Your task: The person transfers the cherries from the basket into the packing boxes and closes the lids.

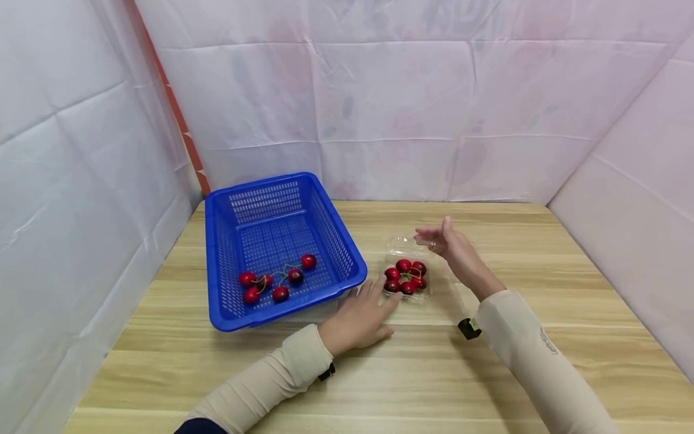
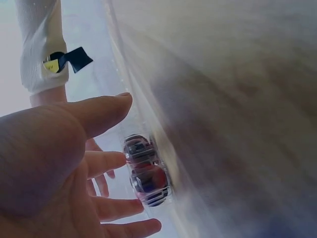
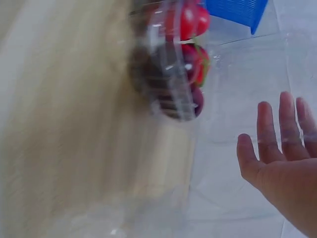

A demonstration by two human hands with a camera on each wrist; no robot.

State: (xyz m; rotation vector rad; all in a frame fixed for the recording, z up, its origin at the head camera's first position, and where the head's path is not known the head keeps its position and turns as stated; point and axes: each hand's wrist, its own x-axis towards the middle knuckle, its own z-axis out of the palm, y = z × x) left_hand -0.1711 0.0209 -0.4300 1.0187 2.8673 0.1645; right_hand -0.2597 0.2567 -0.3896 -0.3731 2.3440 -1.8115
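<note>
1. Box (image 1: 419, 296) of clear plastic is standing on the table (image 1: 423, 386), just right of the blue basket (image 1: 355, 271), and is holding a small heap of cherries (image 1: 408, 288).
2. Left hand (image 1: 360, 316) is lying at the near left side of it, fingers apart and gripping nothing; I cannot tell whether my fingertips are touching the plastic.
3. Right hand (image 1: 450, 250) is hanging raised by the far right side, its fingers nearly straight, holding nothing that I can make out.
4. As I am judging it, a one-sided push could be sending this light box sliding or tipping, with cherries rolling out.
5. Crossing stems could be catching on the edge, and a hard press could be denting the thin walls or bruising the fruit.
6. These cherries are looking glossy, some bright red, some nearly black, with greenish stems curling among them; more are lying in the basket.
</note>
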